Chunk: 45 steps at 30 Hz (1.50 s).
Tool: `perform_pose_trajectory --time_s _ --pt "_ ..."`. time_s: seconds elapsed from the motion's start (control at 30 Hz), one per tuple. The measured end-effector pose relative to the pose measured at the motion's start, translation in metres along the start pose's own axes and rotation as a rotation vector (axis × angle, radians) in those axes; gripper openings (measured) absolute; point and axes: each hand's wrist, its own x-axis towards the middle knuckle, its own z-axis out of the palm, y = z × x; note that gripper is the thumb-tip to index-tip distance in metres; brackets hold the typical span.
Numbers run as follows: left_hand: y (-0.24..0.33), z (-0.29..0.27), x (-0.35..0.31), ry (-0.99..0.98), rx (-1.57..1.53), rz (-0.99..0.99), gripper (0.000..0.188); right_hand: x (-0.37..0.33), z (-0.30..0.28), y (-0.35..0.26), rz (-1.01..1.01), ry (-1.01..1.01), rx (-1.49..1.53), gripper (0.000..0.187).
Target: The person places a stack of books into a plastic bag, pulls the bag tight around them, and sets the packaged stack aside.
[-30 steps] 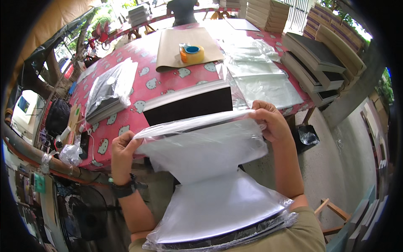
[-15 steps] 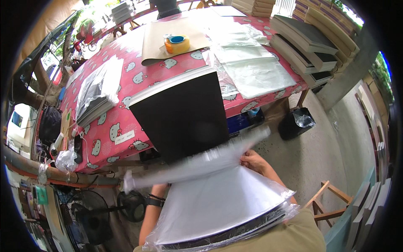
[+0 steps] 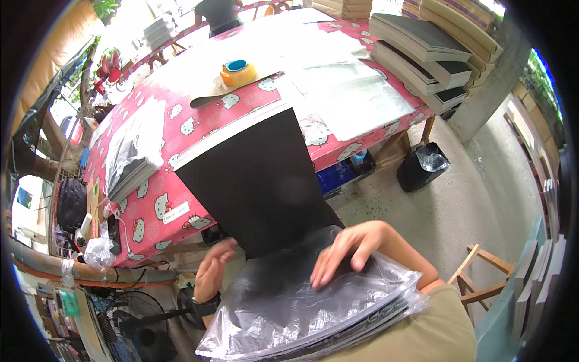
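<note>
Across my lap lies a plastic-wrapped stack (image 3: 295, 311) of dark, flat book-like pieces, its glossy clear film wrinkled over the top. My right hand (image 3: 353, 248) hovers over or lightly touches that film, fingers stretched; contact is hard to judge. Beside the stack's left edge, my left hand (image 3: 212, 271) is raised with fingers extended and slightly blurred, holding nothing. Just beyond the stack, a pile with a large black top cover (image 3: 253, 175) and white page edges leans from the table edge toward me.
On the pink cartoon-print table (image 3: 196, 221) are a tape roll (image 3: 238, 73), clear plastic sleeves (image 3: 356, 99), a wrapped stack (image 3: 129, 169) and thick dark-covered books (image 3: 419, 39). A black bin (image 3: 416, 172), wooden stand (image 3: 482, 277) and fan (image 3: 142, 320) stand around. Someone in dark clothing (image 3: 217, 15) is far off.
The blurred, rolled-up plastic edge across the stack has come down flat. The stack's top now shows dark instead of white. My right hand has released the plastic; my left has come into view.
</note>
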Motion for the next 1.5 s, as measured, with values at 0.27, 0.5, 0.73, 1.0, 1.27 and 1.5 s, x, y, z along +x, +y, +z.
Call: perform_pose_trajectory --time_s 0.27,0.5,0.73,1.0,1.27,1.5 --pt "-0.141 0.001 -0.009 -0.287 0.428 -0.398 0.042 -0.036 -0.054 0.088 0.804 0.650 -0.833 0.018" --pt "-0.107 0.006 -0.007 0.211 0.784 -0.395 0.025 -0.077 -0.151 0.004 0.609 1.600 -1.777 0.022" --pt "-0.088 -0.010 -0.023 0.382 0.788 -0.248 0.027 -0.130 -0.202 -0.016 0.419 1.823 -0.836 0.024" --pt "-0.032 -0.021 -0.018 0.480 0.848 -0.037 0.027 -0.136 -0.204 -0.037 0.354 1.808 -0.448 0.020" --pt "0.024 -0.004 -0.001 0.630 0.745 0.246 0.032 -0.080 -0.149 -0.042 -0.111 1.986 -1.725 0.014" --pt "0.082 0.069 0.060 0.174 0.064 0.602 0.064 0.085 -0.014 -0.031 0.157 0.761 -0.875 0.012"
